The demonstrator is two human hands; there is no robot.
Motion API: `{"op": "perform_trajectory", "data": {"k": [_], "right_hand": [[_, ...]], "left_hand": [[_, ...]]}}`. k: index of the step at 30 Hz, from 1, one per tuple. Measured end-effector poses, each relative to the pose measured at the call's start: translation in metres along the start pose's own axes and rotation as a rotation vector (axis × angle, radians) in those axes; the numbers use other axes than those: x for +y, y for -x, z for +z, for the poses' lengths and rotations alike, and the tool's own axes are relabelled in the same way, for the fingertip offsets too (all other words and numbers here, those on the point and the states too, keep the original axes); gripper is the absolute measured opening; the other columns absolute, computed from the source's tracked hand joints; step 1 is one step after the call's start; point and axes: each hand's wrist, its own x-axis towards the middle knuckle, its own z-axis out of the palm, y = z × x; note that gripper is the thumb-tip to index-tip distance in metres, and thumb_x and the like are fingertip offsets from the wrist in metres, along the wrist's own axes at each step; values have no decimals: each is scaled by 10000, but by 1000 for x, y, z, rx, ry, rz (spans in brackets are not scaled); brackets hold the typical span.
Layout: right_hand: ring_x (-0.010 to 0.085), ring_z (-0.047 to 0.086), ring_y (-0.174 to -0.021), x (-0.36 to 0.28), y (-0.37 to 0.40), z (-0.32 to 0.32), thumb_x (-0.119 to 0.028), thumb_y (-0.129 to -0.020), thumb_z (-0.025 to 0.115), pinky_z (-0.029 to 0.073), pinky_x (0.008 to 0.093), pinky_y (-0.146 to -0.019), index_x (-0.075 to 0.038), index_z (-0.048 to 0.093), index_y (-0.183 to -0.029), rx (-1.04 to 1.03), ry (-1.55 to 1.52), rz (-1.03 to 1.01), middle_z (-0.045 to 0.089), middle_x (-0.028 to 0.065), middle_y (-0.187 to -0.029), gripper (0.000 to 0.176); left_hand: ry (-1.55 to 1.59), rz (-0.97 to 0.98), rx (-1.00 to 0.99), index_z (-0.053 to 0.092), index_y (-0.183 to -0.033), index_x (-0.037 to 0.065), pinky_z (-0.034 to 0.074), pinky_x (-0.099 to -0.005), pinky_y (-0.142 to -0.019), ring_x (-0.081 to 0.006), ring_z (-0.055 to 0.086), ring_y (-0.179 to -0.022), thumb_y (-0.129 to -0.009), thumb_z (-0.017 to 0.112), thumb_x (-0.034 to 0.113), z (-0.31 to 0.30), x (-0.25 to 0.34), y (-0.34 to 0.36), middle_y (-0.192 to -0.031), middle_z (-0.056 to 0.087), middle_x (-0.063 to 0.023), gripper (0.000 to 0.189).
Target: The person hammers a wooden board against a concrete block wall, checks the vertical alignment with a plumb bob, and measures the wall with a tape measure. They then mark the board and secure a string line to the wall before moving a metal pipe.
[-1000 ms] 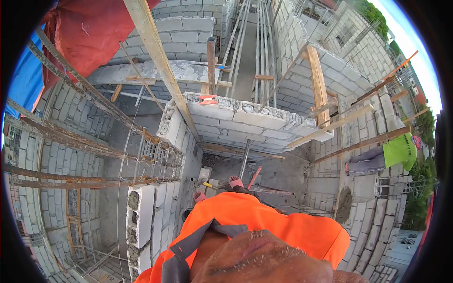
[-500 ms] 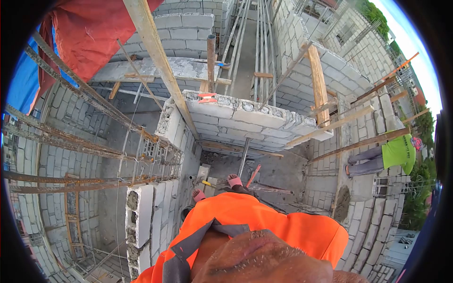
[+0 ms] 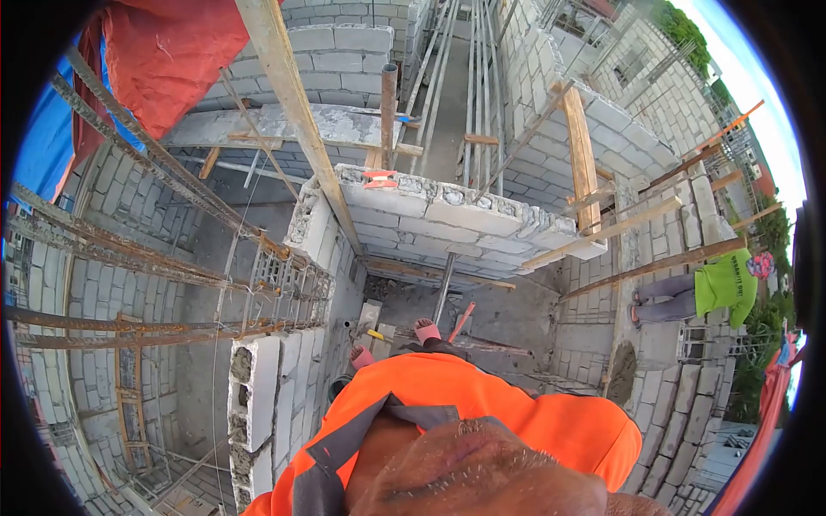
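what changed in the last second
A red cloth strip has come into view at the lower right edge. The person in the green shirt sits slightly lower in frame. The wearer's sandalled feet, the block wall and the rebar stayed put.

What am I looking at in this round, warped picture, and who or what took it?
There is no machine here. A person wears one camera on the head, and its wide lens bends the edges. It looks steeply down from high up on a building site. The orange shirt at the bottom is the wearer's own, and beyond it are the wearer's feet in pink sandals. The left hand and the right hand are both out of view, so nothing can be seen held. All around are unfinished concrete block walls, with rusty rebar on the left, a long wooden plank and a red tarp above. At the right edge is another person in a green shirt.
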Motion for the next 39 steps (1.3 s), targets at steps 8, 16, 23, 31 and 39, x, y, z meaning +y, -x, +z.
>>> {"op": "perform_trajectory", "data": {"k": [8,16,23,31,39], "right_hand": [[244,554,-815,0,2,-7,-196,-883,518,443,362,-742,-121,483,-824,3,-15,-20,476,59,-765,102],[254,604,-865,2,3,-3,-203,-876,535,482,384,-765,-115,520,-836,208,37,-160,566,82,-810,98],[259,593,-852,-9,5,-6,-173,-867,520,484,377,-764,-124,501,-825,158,62,-122,547,84,-819,68],[264,618,-940,-12,10,-12,-138,-883,506,504,377,-825,-134,543,-900,131,89,-142,588,89,-910,40],[287,592,-857,-12,13,-15,-137,-865,529,494,406,-776,-113,494,-819,309,-21,-177,554,98,-827,63]], "left_hand": [[-4,5,7,748,-1067,84,561,-528,-880,-381,704,-1059,-885,580,193,-5,0,-1,-1147,731,-161,271],[9,17,10,749,-1061,87,561,-527,-878,-382,705,-1056,-885,578,194,-5,-4,6,-1146,732,-159,268],[17,17,17,750,-1056,90,562,-527,-877,-382,705,-1054,-886,576,195,-6,-15,15,-1144,733,-158,265],[10,34,3,751,-1050,93,563,-527,-875,-382,706,-1052,-886,574,197,-4,-20,14,-1143,734,-157,263],[-25,110,-207,752,-1044,97,564,-527,-873,-383,707,-1049,-887,571,198,-62,-50,91,-1141,735,-155,260]]}}
